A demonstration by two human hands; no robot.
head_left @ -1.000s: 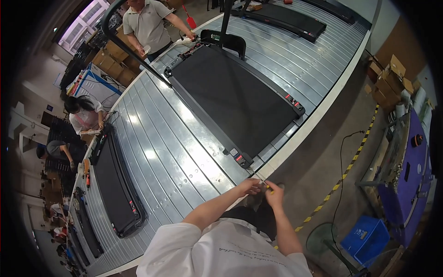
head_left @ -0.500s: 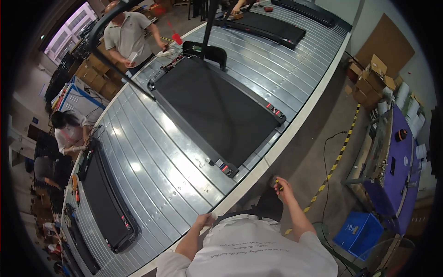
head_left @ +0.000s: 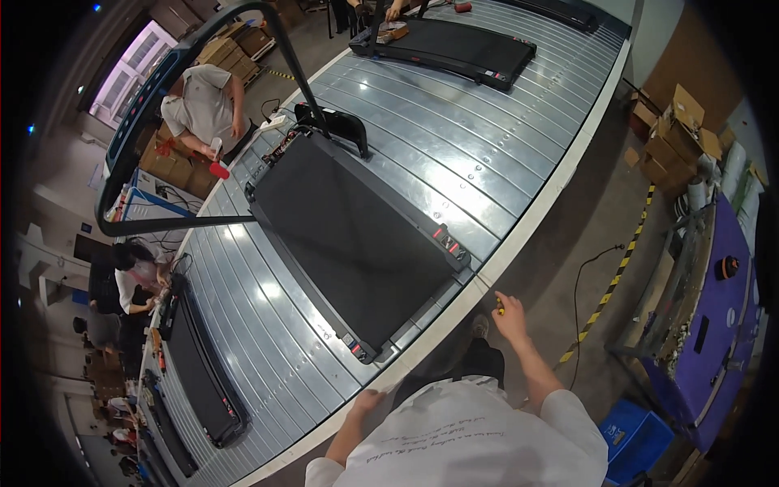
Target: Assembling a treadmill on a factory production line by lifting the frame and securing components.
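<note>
My hands had parted since a second earlier: the right hand (head_left: 511, 318) pinched a small yellow-tipped tool (head_left: 500, 306) off the near right corner of the black treadmill deck (head_left: 349, 235); left hand (head_left: 367, 401) rested loosely curled at the ribbed metal desk (head_left: 454, 154) edge.

Brown cardboard boxes (head_left: 677, 134) stacked far right by the wall, more brown cartons (head_left: 174, 166) far left, small red labels (head_left: 445, 240) on the treadmill's near end

both arms out in front, bent at the elbows, spread apart. left hand (head_left: 367, 400) low and loosely curled, right hand (head_left: 510, 312) reaching further out, fingers pinched shut
</note>
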